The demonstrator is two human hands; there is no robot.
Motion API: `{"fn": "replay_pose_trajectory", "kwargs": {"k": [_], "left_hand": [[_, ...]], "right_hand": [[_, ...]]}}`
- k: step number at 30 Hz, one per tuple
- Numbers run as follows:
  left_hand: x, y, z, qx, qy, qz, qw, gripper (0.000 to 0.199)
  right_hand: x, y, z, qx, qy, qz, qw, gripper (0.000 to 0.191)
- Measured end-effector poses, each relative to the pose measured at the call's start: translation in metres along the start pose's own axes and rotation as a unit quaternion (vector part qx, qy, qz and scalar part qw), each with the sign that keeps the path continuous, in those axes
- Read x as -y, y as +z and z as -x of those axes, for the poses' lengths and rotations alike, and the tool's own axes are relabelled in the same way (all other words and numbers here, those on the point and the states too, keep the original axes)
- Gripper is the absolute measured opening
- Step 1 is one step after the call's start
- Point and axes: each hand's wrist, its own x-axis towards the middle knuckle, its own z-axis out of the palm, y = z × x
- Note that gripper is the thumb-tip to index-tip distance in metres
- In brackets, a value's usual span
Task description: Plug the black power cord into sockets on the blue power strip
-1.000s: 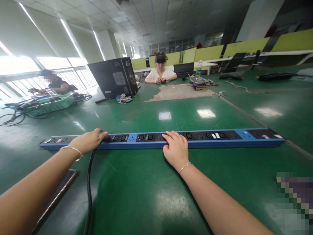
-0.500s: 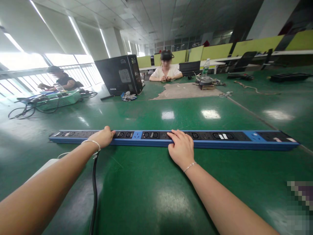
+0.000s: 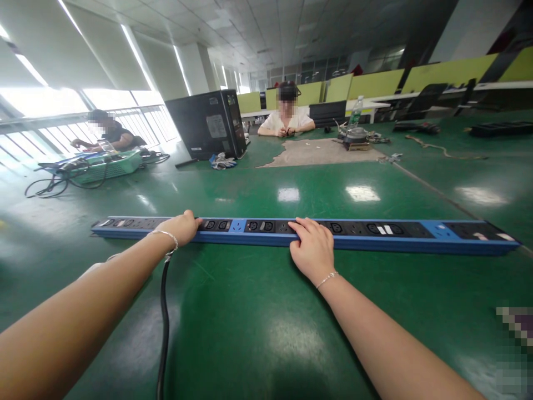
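Observation:
A long blue power strip with black and blue sockets lies crosswise on the green table. My left hand is closed at the sockets left of the middle. A black power cord runs from under that hand toward the near edge; its plug is hidden by my fingers. My right hand rests over the strip right of the middle, fingers on top and thumb at the near side, gripping it.
Beyond the strip stand a black computer case, a glove and a green basket of cables. A bottle stands behind a round metal part. Two people sit farther back. A pale object lies under my left forearm.
The view has shifted slightly, so everything sits a little farther right. Both hands keep their places on the power strip.

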Motion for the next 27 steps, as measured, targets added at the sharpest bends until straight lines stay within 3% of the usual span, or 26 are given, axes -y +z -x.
{"fn": "replay_pose_trajectory", "kwargs": {"k": [4, 12, 22, 27], "left_hand": [[-0.003, 0.004, 0.007, 0.025, -0.046, -0.059, 0.997, 0.052], [-0.007, -0.010, -0.006, 0.070, -0.034, -0.080, 0.994, 0.046], [-0.006, 0.001, 0.004, 0.048, -0.056, -0.081, 0.994, 0.057], [-0.003, -0.005, -0.005, 0.071, -0.040, -0.076, 0.994, 0.049]], "right_hand": [[0.000, 0.000, 0.000, 0.002, -0.002, -0.003, 1.000, 0.042], [-0.001, 0.000, 0.000, -0.001, -0.004, -0.004, 1.000, 0.042], [0.000, -0.001, 0.000, 0.006, 0.002, -0.005, 1.000, 0.041], [0.000, -0.001, 0.000, 0.010, 0.002, -0.004, 1.000, 0.041]]}}
